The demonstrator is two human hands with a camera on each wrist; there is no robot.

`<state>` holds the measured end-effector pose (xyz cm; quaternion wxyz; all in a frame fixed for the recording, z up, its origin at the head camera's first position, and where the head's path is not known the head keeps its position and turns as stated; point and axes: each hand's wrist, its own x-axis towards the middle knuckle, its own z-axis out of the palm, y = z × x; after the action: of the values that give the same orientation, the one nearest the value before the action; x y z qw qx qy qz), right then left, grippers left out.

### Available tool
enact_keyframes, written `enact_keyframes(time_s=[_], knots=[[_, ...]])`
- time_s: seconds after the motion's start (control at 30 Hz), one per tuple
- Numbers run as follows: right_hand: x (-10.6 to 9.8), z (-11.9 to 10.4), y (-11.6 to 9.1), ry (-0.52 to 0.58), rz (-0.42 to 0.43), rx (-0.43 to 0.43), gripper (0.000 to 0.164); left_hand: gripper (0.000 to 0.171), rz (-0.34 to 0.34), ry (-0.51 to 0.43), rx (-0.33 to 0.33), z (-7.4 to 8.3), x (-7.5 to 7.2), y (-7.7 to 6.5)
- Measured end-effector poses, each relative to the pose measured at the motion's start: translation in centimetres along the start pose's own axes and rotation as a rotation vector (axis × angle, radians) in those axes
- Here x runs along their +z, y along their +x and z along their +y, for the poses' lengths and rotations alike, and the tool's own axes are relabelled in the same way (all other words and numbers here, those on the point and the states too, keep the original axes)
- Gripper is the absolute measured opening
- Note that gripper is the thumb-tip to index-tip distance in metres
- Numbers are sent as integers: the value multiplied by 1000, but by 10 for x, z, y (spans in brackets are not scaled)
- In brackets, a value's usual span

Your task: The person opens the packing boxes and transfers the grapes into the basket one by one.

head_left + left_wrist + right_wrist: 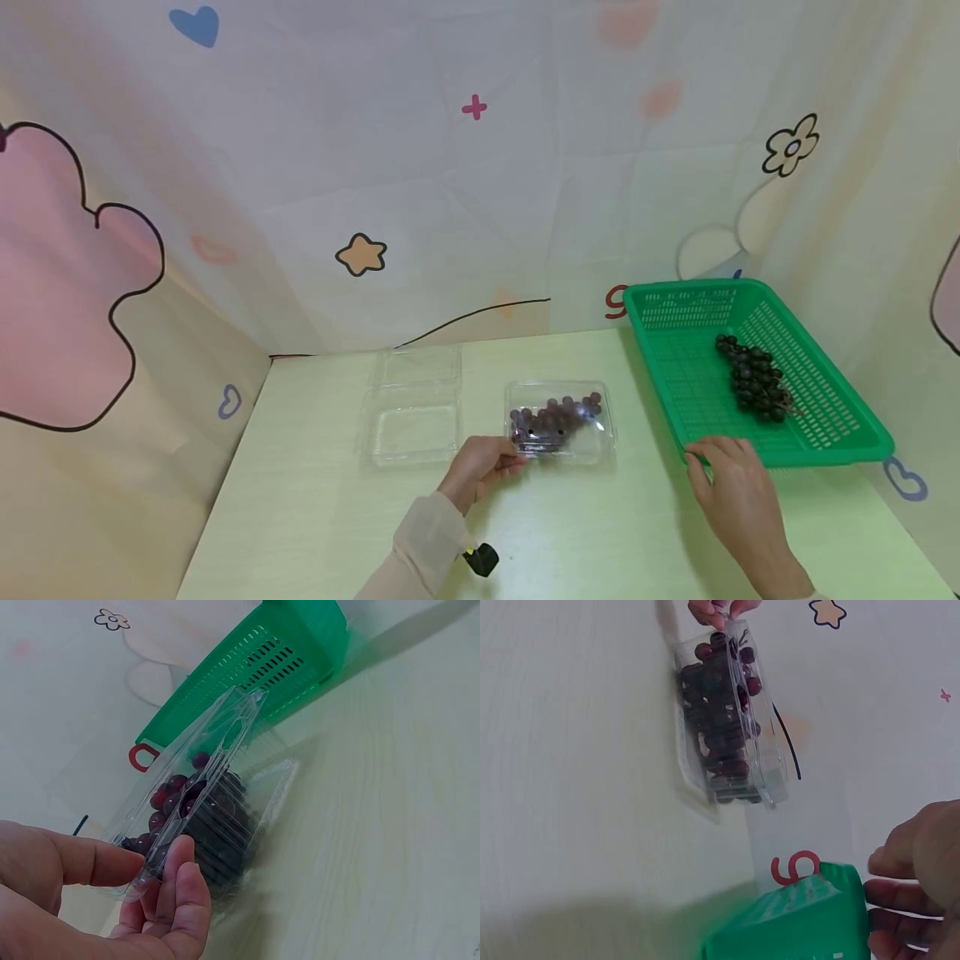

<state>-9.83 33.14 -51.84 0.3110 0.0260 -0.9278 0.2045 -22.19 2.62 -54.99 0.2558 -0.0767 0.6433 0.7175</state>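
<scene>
My left hand (483, 468) pinches the near left edge of a clear plastic clamshell box (592, 440), thumb on one side and fingers on the other. Inside it lies a bunch of dark red grapes (555, 415), seen through the lid in all three views. Over on the right, my right hand (738, 492) has its bent fingers on the rim at the near left corner of a green plastic basket (678, 358). Darker, nearly black grapes (757, 379) lie in that basket towards its right side.
An open, see-through plastic box (415, 433) with its lid folded back sits left of the grape box. Nearer me, a small black object (482, 559) shows beside my left sleeve. A printed curtain (450, 192) hangs behind the pale table (300, 500).
</scene>
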Motion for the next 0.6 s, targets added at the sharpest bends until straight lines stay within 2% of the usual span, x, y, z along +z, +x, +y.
enact_keyframes(time_s=[0.17, 0.27, 0.6], knots=[[6, -11, -4, 80, 54, 7, 19, 17, -5, -1, 2, -1, -1, -4], [11, -19, -5, 135, 48, 22, 20, 16, -8, 10, 4, -1, -1, -6], [29, -36, -10, 259, -108, 160, 15, 14, -17, 39, 9, -6, -3, -8]])
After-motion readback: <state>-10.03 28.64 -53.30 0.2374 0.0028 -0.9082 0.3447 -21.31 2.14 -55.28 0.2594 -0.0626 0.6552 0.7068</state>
